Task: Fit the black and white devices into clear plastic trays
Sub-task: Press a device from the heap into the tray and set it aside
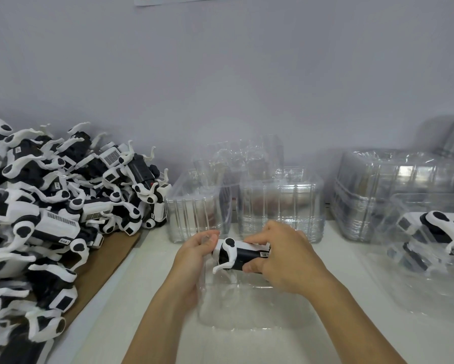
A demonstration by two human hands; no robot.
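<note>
A person's two bare hands meet over a white counter [338,264], seen from a head-worn camera looking down. Between them is one black and white device [243,254], a short dark body with white arms and a small label on its right end, held just above a clear plastic tray [247,311] that lies on the counter directly below the hands. The right hand [281,258] grips the device's right end: its fingers [257,239] curl over the top while the thumb presses in from below. The left hand [191,258] comes in from the left, its fingers [210,236] bent round the device's left end, beside a white arm with a round black cap; how firmly they clasp it cannot be told, since clear plastic blurs that spot. To the left, a large heap of the same devices [50,206] is piled on brown cardboard [108,269]. Behind the hands stand stacked empty clear trays [281,206], close against a pale wall [220,74]. Further stacks of clear trays [378,185] sit at the right, and in front of them a filled tray [430,232] holds another device already seated in it.
</note>
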